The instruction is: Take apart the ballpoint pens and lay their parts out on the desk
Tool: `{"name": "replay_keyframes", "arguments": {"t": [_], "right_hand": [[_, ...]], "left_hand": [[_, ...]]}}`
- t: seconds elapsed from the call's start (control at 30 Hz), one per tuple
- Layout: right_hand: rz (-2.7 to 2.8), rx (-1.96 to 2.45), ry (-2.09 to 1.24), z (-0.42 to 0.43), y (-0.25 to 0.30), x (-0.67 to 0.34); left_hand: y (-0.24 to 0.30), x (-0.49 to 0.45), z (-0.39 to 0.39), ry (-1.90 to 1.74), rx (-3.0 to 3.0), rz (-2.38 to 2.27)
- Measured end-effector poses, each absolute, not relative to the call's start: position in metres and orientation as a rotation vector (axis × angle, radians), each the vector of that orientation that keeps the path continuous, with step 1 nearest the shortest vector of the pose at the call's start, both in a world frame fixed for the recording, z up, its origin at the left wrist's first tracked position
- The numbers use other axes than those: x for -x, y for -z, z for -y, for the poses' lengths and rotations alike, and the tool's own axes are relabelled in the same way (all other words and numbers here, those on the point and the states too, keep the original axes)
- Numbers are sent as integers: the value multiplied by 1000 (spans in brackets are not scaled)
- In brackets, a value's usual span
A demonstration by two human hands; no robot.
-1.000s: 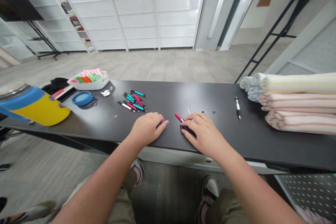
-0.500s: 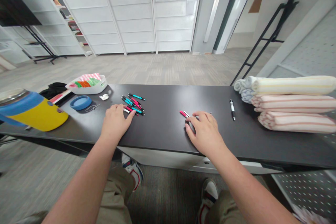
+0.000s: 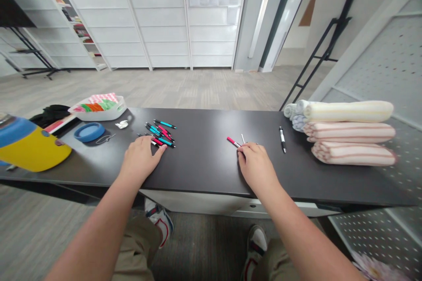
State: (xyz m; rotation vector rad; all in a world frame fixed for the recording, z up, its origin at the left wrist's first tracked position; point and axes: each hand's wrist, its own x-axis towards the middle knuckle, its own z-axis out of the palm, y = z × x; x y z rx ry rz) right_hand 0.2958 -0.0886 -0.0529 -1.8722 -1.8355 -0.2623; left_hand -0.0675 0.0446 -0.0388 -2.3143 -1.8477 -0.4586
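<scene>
My left hand [image 3: 140, 157] lies on the dark tabletop at the near left edge of a pile of teal, red and black pens [image 3: 160, 131]. Its thumb is spread from the fingers, and the fingertips touch or nearly touch the closest pens. My right hand [image 3: 257, 164] is closed, thumb against fingers, on the near end of a red pen [image 3: 232, 141] that points away to the left. A thin silvery piece [image 3: 243, 138] sticks out beyond the fingers; the hand hides the rest of it. Further right lies a white-and-black pen [image 3: 282, 139].
Rolled towels [image 3: 352, 131] are stacked at the right. On the left are a yellow-and-blue container [image 3: 36, 145], a blue lid [image 3: 89, 132], a crumpled white piece [image 3: 121, 124] and a white basket [image 3: 99, 114] of colourful packets. The table's [image 3: 201, 175] front edge runs close to me.
My right thumb and fingers have drawn together at the red pen's end. My left hand has stayed by the pile. The whole view has shifted slightly to the right.
</scene>
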Motion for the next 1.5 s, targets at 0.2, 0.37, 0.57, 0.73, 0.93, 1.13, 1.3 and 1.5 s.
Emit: {"name": "replay_keyframes", "arguments": {"t": [0.2, 0.37, 0.57, 0.73, 0.93, 1.13, 1.3, 1.5], "right_hand": [[1761, 1790, 332, 94, 41, -308], [1546, 2012, 353, 97, 36, -338], [1626, 2122, 200, 87, 45, -351], [1692, 2081, 170, 79, 45, -343], [1677, 2065, 157, 78, 51, -345], [1612, 2059, 209, 82, 51, -343], [1526, 2025, 272, 86, 42, -336], [1583, 1825, 388, 95, 29, -320]], "left_hand": [[39, 65, -44, 496, 2316, 1828], [37, 64, -42, 498, 2332, 1824], [37, 69, -45, 487, 2366, 1833], [32, 72, -46, 500, 2469, 1777], [24, 73, -43, 538, 2558, 1760], [18, 79, -42, 375, 2657, 1537], [14, 69, -33, 310, 2775, 1310], [15, 20, 3, 209, 2946, 953]]}}
